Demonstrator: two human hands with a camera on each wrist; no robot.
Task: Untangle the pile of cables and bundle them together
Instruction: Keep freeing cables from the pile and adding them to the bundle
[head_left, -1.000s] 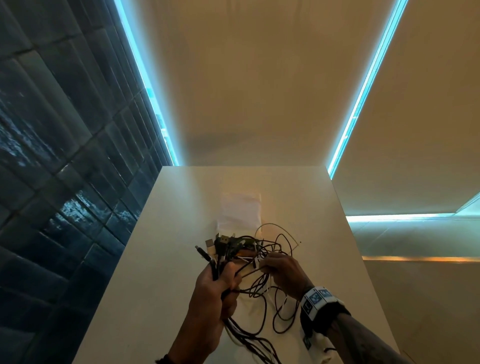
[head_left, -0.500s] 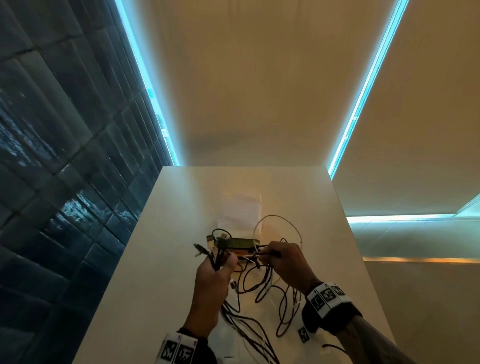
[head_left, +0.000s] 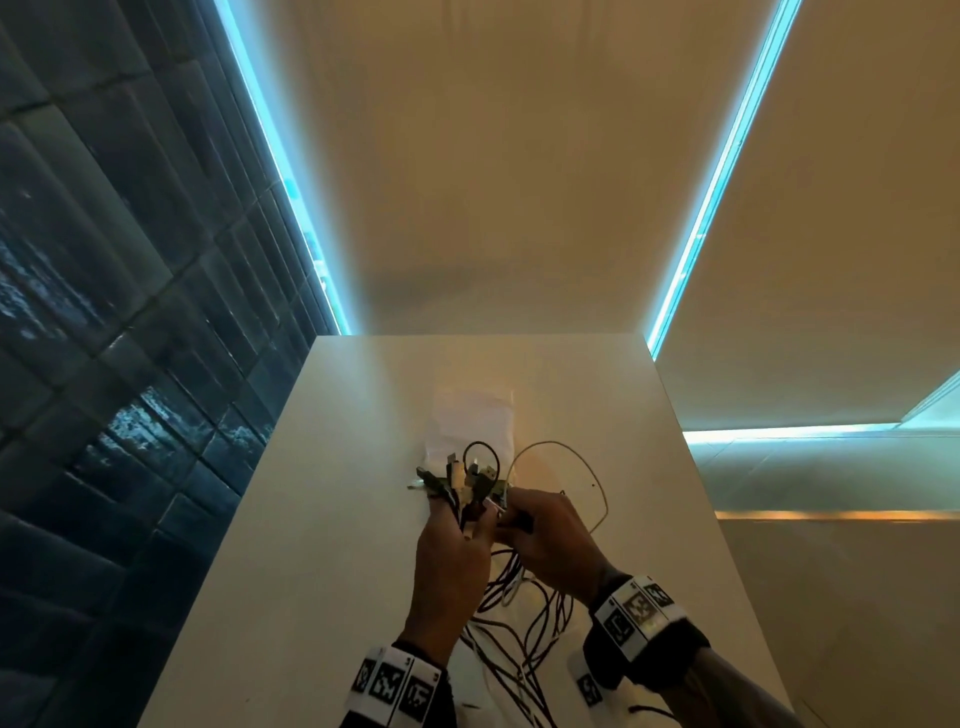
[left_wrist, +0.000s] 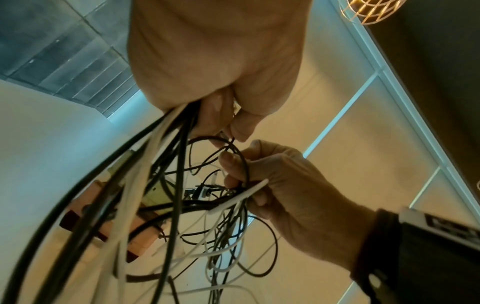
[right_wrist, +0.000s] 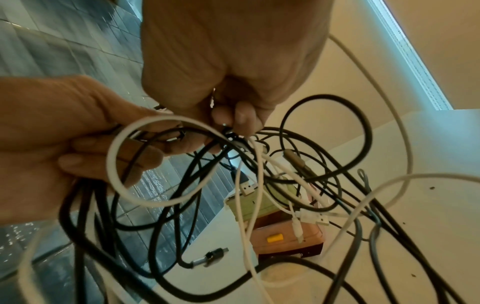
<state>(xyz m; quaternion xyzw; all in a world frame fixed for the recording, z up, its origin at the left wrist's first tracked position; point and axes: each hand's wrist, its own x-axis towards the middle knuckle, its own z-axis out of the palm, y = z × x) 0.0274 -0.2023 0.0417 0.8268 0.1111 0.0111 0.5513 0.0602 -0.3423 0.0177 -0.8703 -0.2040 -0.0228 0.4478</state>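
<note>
Head view: both hands are raised above a white table (head_left: 322, 519), close together, thumbs nearly touching. The left hand (head_left: 451, 566) is clenched round a bunch of cables (head_left: 524, 629); the plug ends (head_left: 460, 480) fan out above the fist, and the cords hang below it to the tabletop. The right hand (head_left: 550, 540) pinches strands just beside the left thumb. A thin pale cable (head_left: 582, 457) arcs out from the right hand over the table. A white bag (head_left: 472, 415) lies flat behind the plugs. Each wrist carries a marker band (head_left: 636, 613). Dark tiled wall (head_left: 104, 364) to the left; blue light strips (head_left: 711, 192) run overhead.

Left wrist view: the left hand (left_wrist: 215, 61) grips black and white cords (left_wrist: 161, 164) that leave the bottom of the fist and drop toward the table. The right hand (left_wrist: 285, 185) sits below and beside it, fingers curled on a black loop (left_wrist: 240, 156) and a white cord end (left_wrist: 246, 193). A pinkish box (left_wrist: 145, 240) lies on the table behind the tangle.

Right wrist view: the right hand (right_wrist: 233, 61) pinches a small knot of cables (right_wrist: 231, 133) at the fingertips. The left hand (right_wrist: 64, 133) holds black cords and a white loop (right_wrist: 145, 162) passing over its fingers. The loose remainder hangs beneath both hands, over a pink box with a yellow button (right_wrist: 285, 238) and a green box (right_wrist: 257, 205) on the table. White USB plugs (right_wrist: 314, 218) dangle there.
</note>
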